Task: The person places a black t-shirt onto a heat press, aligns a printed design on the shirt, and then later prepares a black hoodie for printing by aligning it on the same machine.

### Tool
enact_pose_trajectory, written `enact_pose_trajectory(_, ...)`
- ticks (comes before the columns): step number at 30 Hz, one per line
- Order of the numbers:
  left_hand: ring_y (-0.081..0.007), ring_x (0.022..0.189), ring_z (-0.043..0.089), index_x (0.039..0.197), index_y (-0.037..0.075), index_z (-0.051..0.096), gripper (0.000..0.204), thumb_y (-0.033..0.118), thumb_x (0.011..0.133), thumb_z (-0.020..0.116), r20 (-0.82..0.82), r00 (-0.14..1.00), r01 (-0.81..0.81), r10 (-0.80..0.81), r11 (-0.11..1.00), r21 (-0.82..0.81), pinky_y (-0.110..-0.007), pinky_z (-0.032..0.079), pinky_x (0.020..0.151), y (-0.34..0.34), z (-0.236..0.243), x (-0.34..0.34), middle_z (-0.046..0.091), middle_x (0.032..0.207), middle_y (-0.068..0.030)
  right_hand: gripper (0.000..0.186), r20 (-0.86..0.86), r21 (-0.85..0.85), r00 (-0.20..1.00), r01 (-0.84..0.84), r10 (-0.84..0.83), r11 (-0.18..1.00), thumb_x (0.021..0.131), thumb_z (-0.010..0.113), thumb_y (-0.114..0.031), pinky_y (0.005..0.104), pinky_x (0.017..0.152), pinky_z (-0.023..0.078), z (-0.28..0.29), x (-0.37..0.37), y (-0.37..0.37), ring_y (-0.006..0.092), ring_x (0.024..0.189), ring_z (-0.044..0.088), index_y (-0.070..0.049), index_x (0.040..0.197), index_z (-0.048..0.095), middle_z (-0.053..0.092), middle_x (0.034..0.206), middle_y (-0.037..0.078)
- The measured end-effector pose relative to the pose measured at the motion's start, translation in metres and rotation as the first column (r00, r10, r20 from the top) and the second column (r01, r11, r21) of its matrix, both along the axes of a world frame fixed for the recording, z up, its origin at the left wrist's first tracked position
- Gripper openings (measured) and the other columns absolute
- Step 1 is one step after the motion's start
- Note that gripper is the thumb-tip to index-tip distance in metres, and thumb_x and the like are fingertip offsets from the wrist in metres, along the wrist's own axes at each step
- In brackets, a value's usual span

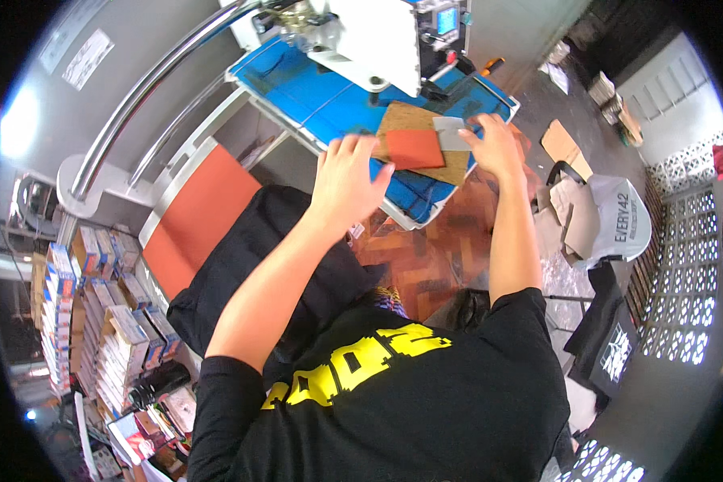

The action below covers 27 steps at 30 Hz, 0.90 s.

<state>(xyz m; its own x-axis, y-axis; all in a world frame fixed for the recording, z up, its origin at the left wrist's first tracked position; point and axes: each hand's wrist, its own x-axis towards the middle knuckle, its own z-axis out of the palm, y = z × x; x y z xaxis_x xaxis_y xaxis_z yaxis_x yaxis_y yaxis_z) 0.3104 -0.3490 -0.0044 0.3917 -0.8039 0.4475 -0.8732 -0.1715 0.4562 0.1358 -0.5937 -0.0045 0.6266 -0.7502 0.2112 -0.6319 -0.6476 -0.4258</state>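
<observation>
A brown wooden board (pixel 395 120) lies on the blue worktable, near its front right corner. On the board is a flat orange-red rectangular piece (pixel 414 150). Just left of that piece, my left hand (pixel 349 181) is raised with its thumb apart from its fingers, and nothing shows in it. My right hand (pixel 494 145) pinches the right edge of a thin grey rectangular sheet (pixel 453 134) between thumb and fingers. The sheet overlaps the right part of the board, close beside the orange-red piece. Its surface is too blurred to make out details.
A white machine (pixel 377 48) with a small blue screen (pixel 447 20) stands at the back of the worktable (pixel 277 76). An orange-handled tool (pixel 492 67) is at the far right edge. An orange-topped surface (pixel 205 217) is to the left. Stacked boxes (pixel 120 337) fill the lower left; a white bag (pixel 618 221) holds cardboard at right.
</observation>
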Motion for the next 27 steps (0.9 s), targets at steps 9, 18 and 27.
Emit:
enact_pose_trajectory(9, -0.0382, 0.116, 0.061, 0.131, -0.002, 0.054, 0.078, 0.044, 0.076, 0.085, -0.060, 0.960, -0.230, 0.273, 0.895, 0.381, -0.053, 0.044, 0.098, -0.086, 0.020, -0.011, 0.066, 0.118, -0.0235, 0.055, -0.016, 0.038, 0.973, 0.230, -0.230, 0.972, 0.079, 0.083, -0.028, 0.0470, 0.098, 0.049, -0.009, 0.019, 0.031, 0.0419, 0.115, 0.060, -0.007, 0.126, 0.062, 0.064, 0.117, 0.020)
enact_pose_trajectory(18, -0.0189, 0.091, 0.067, 0.114, -0.007, 0.054, 0.043, 0.009, 0.084, 0.080, -0.957, 0.288, -0.036, -0.005, 0.999, -0.016, -0.033, 0.055, 0.075, -0.062, 0.017, 0.015, 0.067, 0.101, -0.0145, 0.056, 0.261, 0.376, 0.948, 0.075, -0.183, 0.924, 0.072, 0.085, -0.010, 0.0370, 0.088, 0.053, 0.007, 0.031, 0.015, 0.0253, 0.095, 0.068, -0.003, 0.124, 0.064, 0.070, 0.101, 0.013)
enact_pose_trajectory(27, -0.0206, 0.115, 0.063, 0.138, -0.002, 0.045, 0.055, 0.004, 0.091, 0.072, -0.959, 0.160, -0.420, -0.232, 0.864, -0.279, -0.037, 0.054, 0.098, 0.192, 0.002, 0.070, 0.061, 0.126, -0.0143, 0.037, 0.332, -0.132, 0.941, 0.119, -0.070, 0.984, 0.085, 0.079, -0.026, 0.0401, 0.087, 0.053, 0.006, 0.037, 0.036, 0.0281, 0.095, 0.067, -0.006, 0.115, 0.070, 0.070, 0.107, 0.013)
